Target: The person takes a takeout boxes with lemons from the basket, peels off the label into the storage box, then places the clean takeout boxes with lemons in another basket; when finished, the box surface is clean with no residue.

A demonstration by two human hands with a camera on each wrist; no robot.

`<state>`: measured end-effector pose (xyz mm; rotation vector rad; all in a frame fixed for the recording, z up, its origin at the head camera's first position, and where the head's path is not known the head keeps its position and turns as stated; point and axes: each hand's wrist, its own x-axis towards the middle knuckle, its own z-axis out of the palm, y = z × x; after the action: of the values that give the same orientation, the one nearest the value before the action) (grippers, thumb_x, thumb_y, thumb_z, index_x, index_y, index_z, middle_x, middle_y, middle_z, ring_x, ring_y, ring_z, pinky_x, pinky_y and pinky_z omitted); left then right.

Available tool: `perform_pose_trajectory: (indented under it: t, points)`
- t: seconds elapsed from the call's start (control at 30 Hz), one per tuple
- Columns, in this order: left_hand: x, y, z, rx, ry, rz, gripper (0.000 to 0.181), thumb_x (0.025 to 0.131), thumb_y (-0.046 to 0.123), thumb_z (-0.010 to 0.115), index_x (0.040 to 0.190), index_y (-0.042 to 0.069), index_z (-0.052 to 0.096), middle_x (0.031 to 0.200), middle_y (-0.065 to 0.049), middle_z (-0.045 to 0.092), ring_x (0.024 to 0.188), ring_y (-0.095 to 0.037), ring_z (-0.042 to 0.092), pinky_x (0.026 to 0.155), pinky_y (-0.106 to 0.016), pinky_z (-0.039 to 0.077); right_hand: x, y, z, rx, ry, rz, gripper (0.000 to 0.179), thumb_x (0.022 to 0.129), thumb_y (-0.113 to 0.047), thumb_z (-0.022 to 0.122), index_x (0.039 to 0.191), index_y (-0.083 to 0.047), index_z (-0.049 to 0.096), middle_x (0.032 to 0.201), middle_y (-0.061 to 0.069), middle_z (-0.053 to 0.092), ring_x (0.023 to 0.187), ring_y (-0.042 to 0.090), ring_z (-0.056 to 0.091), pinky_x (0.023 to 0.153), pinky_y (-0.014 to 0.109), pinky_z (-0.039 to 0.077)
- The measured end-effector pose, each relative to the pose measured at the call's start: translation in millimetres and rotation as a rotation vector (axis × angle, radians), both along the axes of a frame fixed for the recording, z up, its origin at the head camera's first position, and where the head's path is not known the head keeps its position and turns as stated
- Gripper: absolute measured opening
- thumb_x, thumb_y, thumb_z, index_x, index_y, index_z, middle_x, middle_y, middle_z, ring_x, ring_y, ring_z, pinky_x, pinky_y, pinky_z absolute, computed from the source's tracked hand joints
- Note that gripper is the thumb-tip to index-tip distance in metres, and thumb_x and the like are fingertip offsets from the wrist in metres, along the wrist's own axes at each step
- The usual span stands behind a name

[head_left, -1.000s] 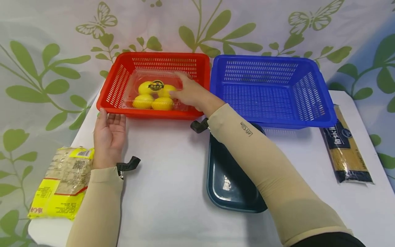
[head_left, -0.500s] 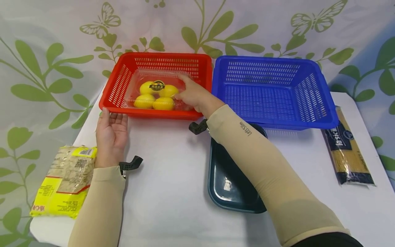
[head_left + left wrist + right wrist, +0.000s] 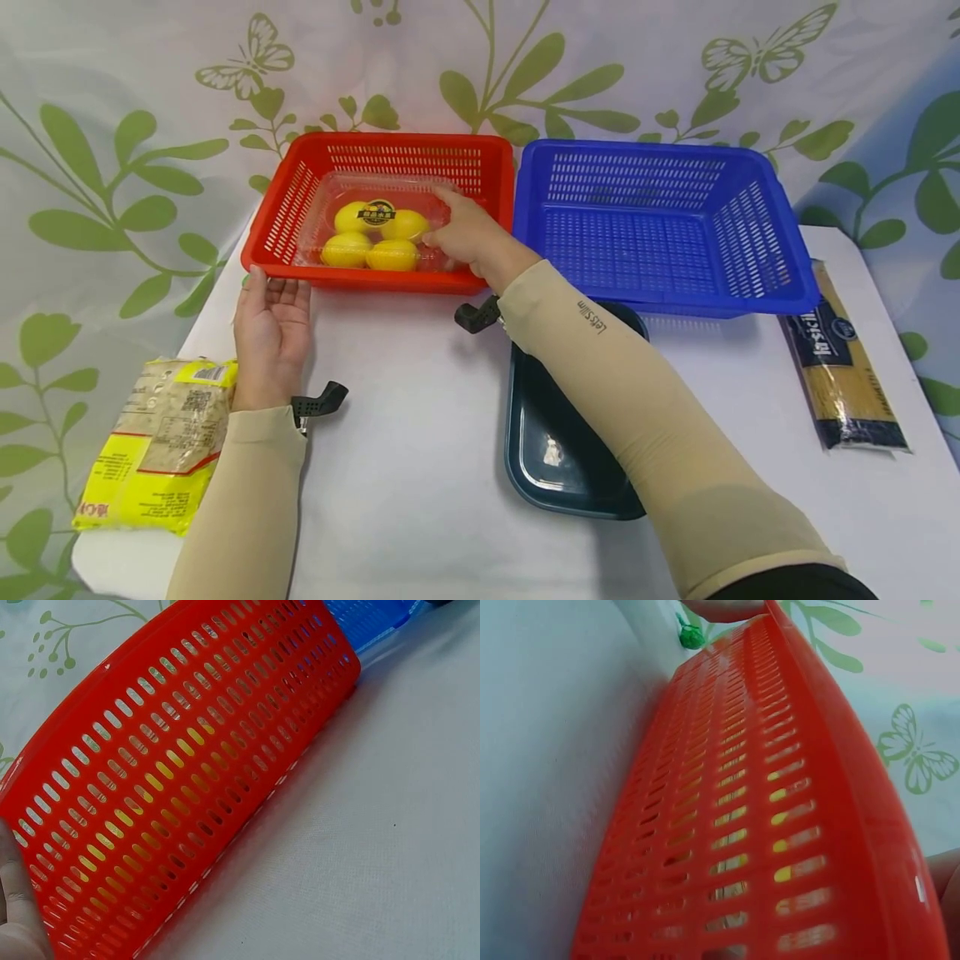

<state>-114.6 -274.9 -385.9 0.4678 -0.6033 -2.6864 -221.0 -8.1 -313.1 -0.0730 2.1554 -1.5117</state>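
A clear plastic box of lemons (image 3: 392, 255), with a dark label on its lid, lies inside the red basket (image 3: 375, 281). At the right end of the box is my right hand (image 3: 474, 237), reaching over the front rim, thumb and forefinger spread apart on the lid. My left hand (image 3: 272, 337) is palm up at the basket's front left corner. Its thumb touches the rim and its fingers lie against the wall below. In the left wrist view its fingers (image 3: 16, 907) show at the edge beside the slotted red wall. Lemons show yellow through the slots.
A blue basket (image 3: 663, 298) stands to the right of the red one. A dark green tray (image 3: 570, 467) lies partly under my right forearm. A yellow bag (image 3: 153, 450) lies at left, a spaghetti packet (image 3: 843, 367) at right. Patterned cloth (image 3: 562, 83) hangs behind.
The lemon box has shifted slightly left inside the red basket. My right hand has drawn back a little toward the box's right end. The left hand stays at the corner.
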Motion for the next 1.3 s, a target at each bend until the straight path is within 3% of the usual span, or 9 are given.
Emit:
perform_pose_trajectory:
  t: [0.07, 0.17, 0.3, 0.4, 0.47, 0.6, 0.8, 1.1, 1.3]
  points:
    - [0.1, 0.5, -0.5, 0.0, 0.001, -0.001, 0.054, 0.1, 0.02, 0.072, 0.149, 0.012, 0.049, 0.151, -0.012, 0.051, 0.133, -0.026, 0.055, 0.101, -0.039, 0.053, 0.0, 0.0, -0.7, -0.034, -0.013, -0.04, 0.083, 0.1, -0.007, 0.069, 0.168, -0.033, 0.029, 0.146, 0.009, 0.05, 0.069, 0.023, 0.054, 0.076, 0.038, 0.06]
    - [-0.5, 0.7, -0.9, 0.008, 0.002, 0.004, 0.054, 0.1, 0.019, 0.072, 0.149, 0.012, 0.049, 0.151, -0.013, 0.052, 0.133, -0.026, 0.056, 0.101, -0.039, 0.054, -2.8, -0.8, -2.7, -0.118, -0.069, -0.107, 0.082, 0.098, -0.003, 0.07, 0.165, -0.036, 0.035, 0.146, 0.004, 0.048, 0.092, 0.022, 0.059, 0.082, 0.04, 0.059]
    - [-1.5, -0.3, -1.4, 0.018, 0.006, 0.013, 0.054, 0.1, 0.018, 0.073, 0.149, 0.012, 0.05, 0.15, -0.013, 0.054, 0.132, -0.027, 0.057, 0.101, -0.039, 0.054, -9.6, -2.0, -7.0, -0.268, -0.192, -0.153, 0.087, 0.096, 0.005, 0.068, 0.162, -0.042, 0.038, 0.146, 0.003, 0.046, 0.09, 0.021, 0.056, 0.076, 0.034, 0.055]
    - [-1.6, -1.2, 0.3, 0.013, 0.013, 0.016, 0.054, 0.101, 0.018, 0.072, 0.149, 0.012, 0.049, 0.151, -0.013, 0.053, 0.134, -0.027, 0.055, 0.101, -0.04, 0.054, -11.9, -3.0, -7.6, -0.37, -0.27, -0.152, 0.09, 0.095, 0.01, 0.065, 0.162, -0.044, 0.037, 0.148, 0.006, 0.044, 0.071, 0.023, 0.048, 0.068, 0.03, 0.045]
    - [-1.5, -1.8, 1.4, 0.021, 0.009, 0.018, 0.054, 0.101, 0.018, 0.072, 0.149, 0.013, 0.049, 0.151, -0.013, 0.053, 0.135, -0.026, 0.055, 0.101, -0.039, 0.054, -11.5, -3.2, -7.0, -0.409, -0.3, -0.149, 0.092, 0.094, 0.012, 0.063, 0.162, -0.045, 0.037, 0.152, 0.007, 0.04, 0.077, 0.023, 0.051, 0.076, 0.033, 0.048]
    - [-1.6, -2.0, 1.1, 0.029, 0.0, 0.019, 0.051, 0.101, 0.017, 0.072, 0.147, 0.011, 0.05, 0.144, -0.013, 0.055, 0.126, -0.025, 0.059, 0.1, -0.039, 0.054, -9.5, -2.9, -8.7, -0.401, -0.291, -0.133, 0.092, 0.095, 0.011, 0.064, 0.162, -0.046, 0.036, 0.153, 0.008, 0.041, 0.065, 0.024, 0.049, 0.074, 0.035, 0.053]
    - [-3.0, 0.9, -1.3, 0.021, 0.023, 0.016, 0.047, 0.103, 0.015, 0.068, 0.146, 0.007, 0.049, 0.132, -0.017, 0.057, 0.111, -0.027, 0.062, 0.1, -0.04, 0.054, -6.5, -0.4, -10.0, -0.384, -0.251, -0.135, 0.088, 0.097, 0.006, 0.065, 0.161, -0.047, 0.037, 0.15, 0.009, 0.044, 0.058, 0.024, 0.042, 0.059, 0.031, 0.05]
    - [-0.6, 0.9, -2.0, 0.019, 0.043, 0.006, 0.051, 0.103, 0.016, 0.069, 0.149, 0.008, 0.049, 0.147, -0.015, 0.053, 0.131, -0.027, 0.056, 0.102, -0.04, 0.053, -5.2, -1.3, -9.1, -0.401, -0.221, -0.15, 0.087, 0.098, 0.005, 0.066, 0.163, -0.044, 0.035, 0.158, 0.007, 0.037, 0.057, 0.022, 0.043, 0.062, 0.032, 0.055]
    - [0.8, 1.5, -0.9, 0.009, 0.04, 0.006, 0.053, 0.102, 0.017, 0.07, 0.15, 0.009, 0.049, 0.152, -0.014, 0.051, 0.136, -0.027, 0.054, 0.102, -0.04, 0.053, -3.4, -2.2, -7.0, -0.394, -0.19, -0.156, 0.087, 0.097, 0.005, 0.067, 0.163, -0.042, 0.036, 0.157, 0.007, 0.039, 0.058, 0.022, 0.045, 0.062, 0.03, 0.054]
